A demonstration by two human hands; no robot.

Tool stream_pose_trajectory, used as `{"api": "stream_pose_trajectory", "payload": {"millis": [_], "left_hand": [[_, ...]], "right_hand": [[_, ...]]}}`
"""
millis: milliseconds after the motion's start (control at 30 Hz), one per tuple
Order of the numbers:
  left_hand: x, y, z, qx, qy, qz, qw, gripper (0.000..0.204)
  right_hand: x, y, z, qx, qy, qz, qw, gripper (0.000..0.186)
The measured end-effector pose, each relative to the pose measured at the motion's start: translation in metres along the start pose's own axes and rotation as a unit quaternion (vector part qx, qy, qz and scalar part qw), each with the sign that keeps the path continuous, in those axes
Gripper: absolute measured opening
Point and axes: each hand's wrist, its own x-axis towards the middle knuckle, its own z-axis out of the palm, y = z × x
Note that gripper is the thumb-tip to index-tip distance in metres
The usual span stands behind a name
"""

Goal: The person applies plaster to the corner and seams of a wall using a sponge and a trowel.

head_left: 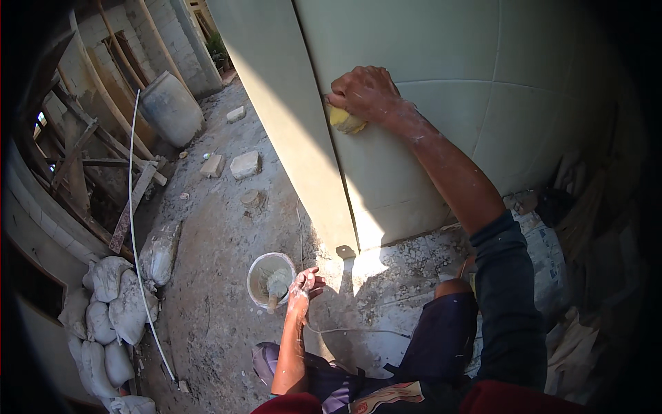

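My right hand [367,95] is closed around a yellow sponge [347,121] and presses it to the pale tiled wall [441,41], beside a dark vertical gap. White smears mark that hand and forearm. Lower down, my left hand [303,286] hangs empty with its fingers apart, also smeared white. Just to its left stands a white bucket [254,270] on the ground. Inside the bucket rests a tool [278,284] coated in pale paste, its handle end leaning toward the near rim; its exact kind is hard to make out.
Several filled white sacks [110,303] are piled at the left. A thin white pipe [133,200] runs lengthwise past them. Pale blocks [246,165] lie on the rough ground [207,276], and a large grey drum [171,110] stands farther back. A thin cable [358,330] crosses near my knees.
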Motion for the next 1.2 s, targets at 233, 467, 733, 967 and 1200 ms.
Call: {"api": "stream_pose_trajectory", "payload": {"millis": [233, 467, 733, 967, 1200], "left_hand": [[0.001, 0.002, 0.001, 0.003, 0.007, -0.014, 1.0, 0.049], [0.006, -0.003, 0.0, -0.005, -0.006, -0.012, 1.0, 0.048], [0.006, -0.002, 0.004, 0.003, 0.001, -0.026, 1.0, 0.046], [0.004, 0.004, 0.009, 0.008, -0.002, -0.015, 1.0, 0.046], [0.006, 0.001, 0.008, 0.009, 0.001, -0.024, 1.0, 0.049]], "right_hand": [[0.009, -0.001, -0.002, 0.01, -0.013, 0.034, 0.999, 0.03], [0.005, -0.001, -0.014, 0.064, -0.016, 0.097, 0.993, 0.03], [0.001, -0.002, 0.007, 0.023, -0.025, 0.092, 0.995, 0.028], [0.012, -0.003, -0.017, 0.061, -0.049, 0.127, 0.989, 0.024], [0.008, -0.003, 0.014, 0.031, 0.092, 0.057, 0.994, 0.026]]}}
